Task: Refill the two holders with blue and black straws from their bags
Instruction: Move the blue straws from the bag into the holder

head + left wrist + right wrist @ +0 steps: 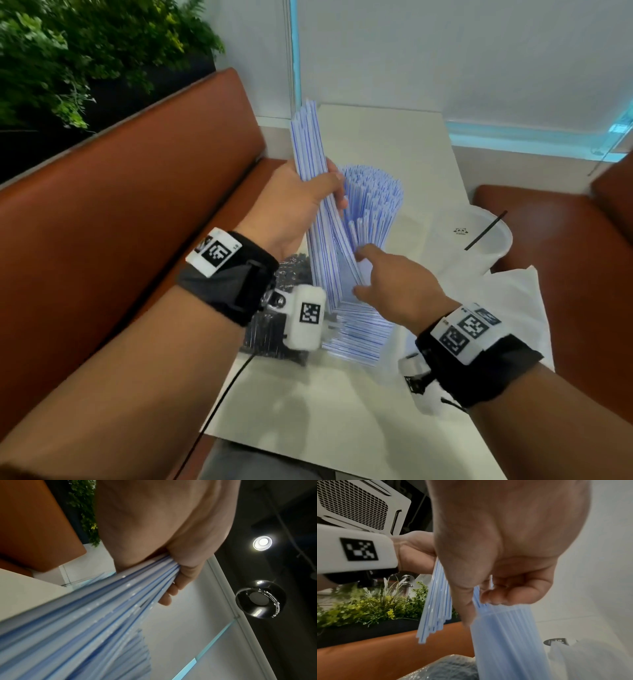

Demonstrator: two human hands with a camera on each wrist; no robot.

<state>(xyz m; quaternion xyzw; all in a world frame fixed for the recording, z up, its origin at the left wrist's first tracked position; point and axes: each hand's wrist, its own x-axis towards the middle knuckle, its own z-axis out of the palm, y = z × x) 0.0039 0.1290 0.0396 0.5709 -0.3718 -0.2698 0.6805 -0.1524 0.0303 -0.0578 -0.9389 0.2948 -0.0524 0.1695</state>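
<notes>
Bundle of blue-striped straws [310, 161] gripped in left hand [294, 205], thumb and fingers curled round its middle; bundle stands steeply, upper ends fanned toward far left corner of table [394, 137], lower ends down near table's left edge. Left wrist view: same bundle [89, 615] clamped between palm and curled fingers [173, 591] of left hand [154, 520]. Holder packed with blue straws [373, 202] upright at mid-table, just right of the held bundle, tops fanned open. Right hand [394, 284] at the near side of that holder, fingers loosely curled, forefinger extended and touching straws low down; right wrist view shows thumb and fingertips [494, 596] of right hand [505, 534] closed on a few straws at the rim of the filled holder [508, 635]; firmness of pinch cannot be told, motion blur. Loose blue straws in clear bag [356, 337] flat on table below right hand. Bag of black straws [274, 329] at table's left edge, partly hidden under left wrist. Second holder [479, 236], white, near right edge, one black straw [484, 230] leaning in it. White plastic bag [507, 301] crumpled at right edge beside it. Brown bench seats [120, 205] either side of table; green plants [68, 51] behind left bench. Wrist-worn cameras with black-and-white markers on both forearms.
</notes>
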